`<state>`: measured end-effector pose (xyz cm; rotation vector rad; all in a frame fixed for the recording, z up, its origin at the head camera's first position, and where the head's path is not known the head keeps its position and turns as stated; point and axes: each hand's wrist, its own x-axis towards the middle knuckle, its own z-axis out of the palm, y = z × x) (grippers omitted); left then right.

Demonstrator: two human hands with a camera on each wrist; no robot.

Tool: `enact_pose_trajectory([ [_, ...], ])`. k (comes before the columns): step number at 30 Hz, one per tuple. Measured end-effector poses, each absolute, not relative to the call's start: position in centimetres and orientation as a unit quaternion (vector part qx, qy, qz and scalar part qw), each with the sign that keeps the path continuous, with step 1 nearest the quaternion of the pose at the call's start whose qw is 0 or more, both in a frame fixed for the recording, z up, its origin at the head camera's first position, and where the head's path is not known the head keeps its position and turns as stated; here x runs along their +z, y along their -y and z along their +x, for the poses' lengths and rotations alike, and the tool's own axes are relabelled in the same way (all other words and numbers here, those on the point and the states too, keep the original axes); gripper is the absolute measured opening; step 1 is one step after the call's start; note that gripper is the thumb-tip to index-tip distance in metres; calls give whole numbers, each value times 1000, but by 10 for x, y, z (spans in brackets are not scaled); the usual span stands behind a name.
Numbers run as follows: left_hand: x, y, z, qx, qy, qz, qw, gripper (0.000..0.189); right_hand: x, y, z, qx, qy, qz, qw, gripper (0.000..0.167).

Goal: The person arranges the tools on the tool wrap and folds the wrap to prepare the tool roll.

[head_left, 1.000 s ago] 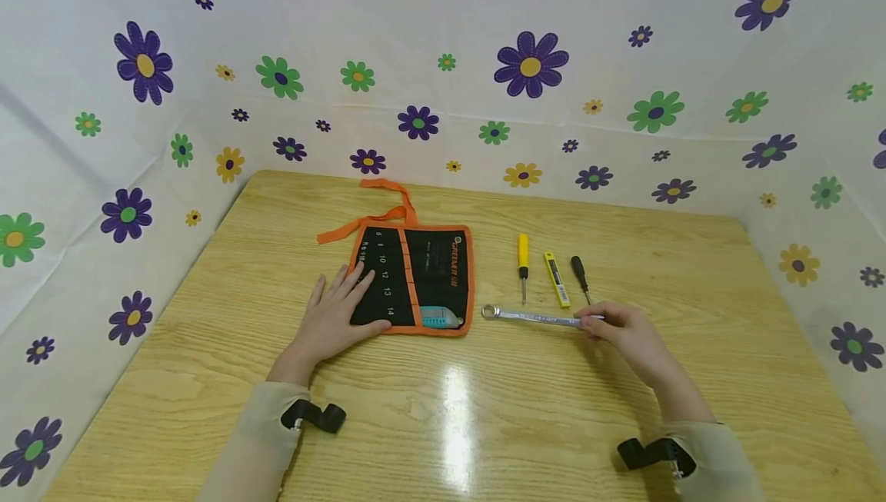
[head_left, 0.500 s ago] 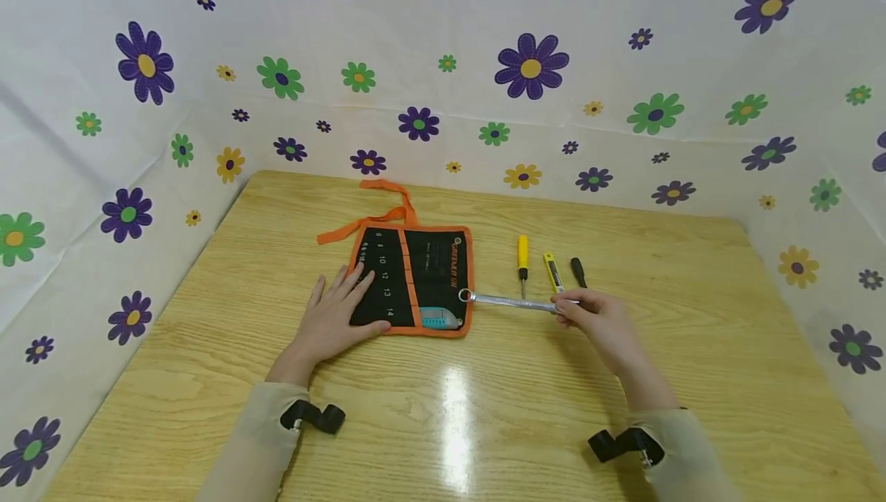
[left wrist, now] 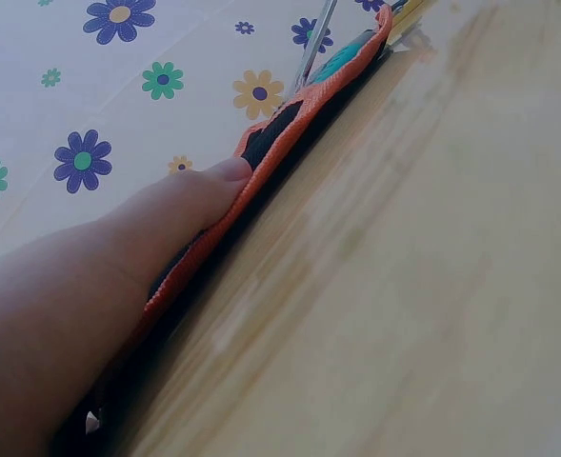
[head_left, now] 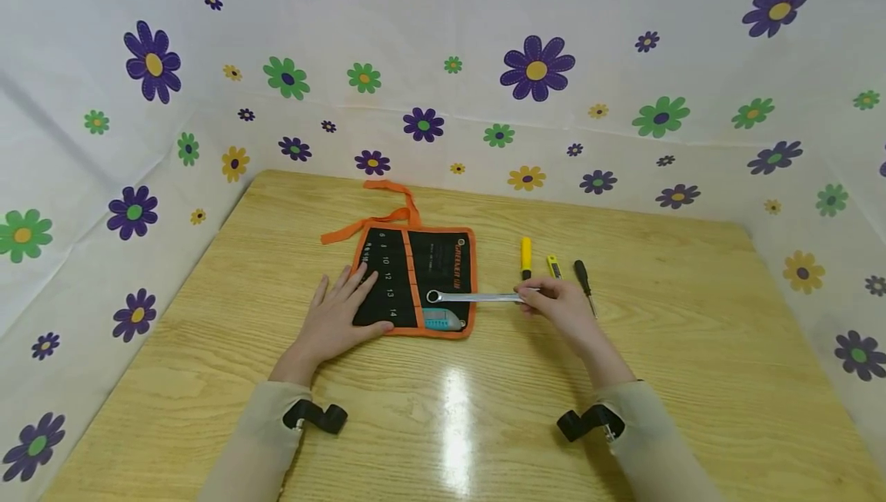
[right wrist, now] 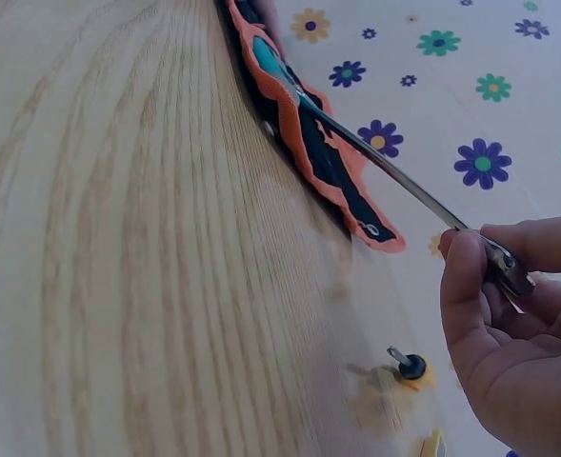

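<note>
A black tool pouch (head_left: 443,256) with orange edging lies flat on the table, numbers printed along its pocket strip. My left hand (head_left: 335,317) rests spread on the pouch's left side, its thumb along the front edge. A teal-and-grey utility knife (head_left: 441,320) sits in the pouch's front slot. With thumb and fingers my right hand (head_left: 554,306) pinches one end of a silver combination wrench (head_left: 477,297). The wrench's ring end lies over the pouch, close to the orange pocket edge and just behind the knife. In the right wrist view the wrench (right wrist: 385,167) slants toward the pouch.
Right of the pouch lie a yellow-handled screwdriver (head_left: 526,256), a yellow box (head_left: 554,265) partly behind my right hand, and a black-handled screwdriver (head_left: 583,277). Orange ties (head_left: 388,214) trail from the pouch's far edge. A flowered cloth backs the table.
My right hand has moved left with the wrench, carrying its ring end from right of the pouch to over it. The left hand stays in place on the pouch.
</note>
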<state>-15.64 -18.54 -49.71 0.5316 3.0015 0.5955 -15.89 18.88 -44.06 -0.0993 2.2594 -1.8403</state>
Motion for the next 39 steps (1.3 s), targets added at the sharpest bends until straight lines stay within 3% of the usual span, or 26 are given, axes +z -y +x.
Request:
enact_pose_trajectory([
  [13,-497,186,-156,190,-967,170,19,98,-439,-175,-167,-607,-786,-39,109,28],
  [24,-497,185,-157,195,-966,171,20,97,-427,-164,-170,-411,-907,-81,34,17],
  [39,-497,186,-157,191,-967,169,19,97,-440,-147,-178,-441,-891,-66,89,15],
])
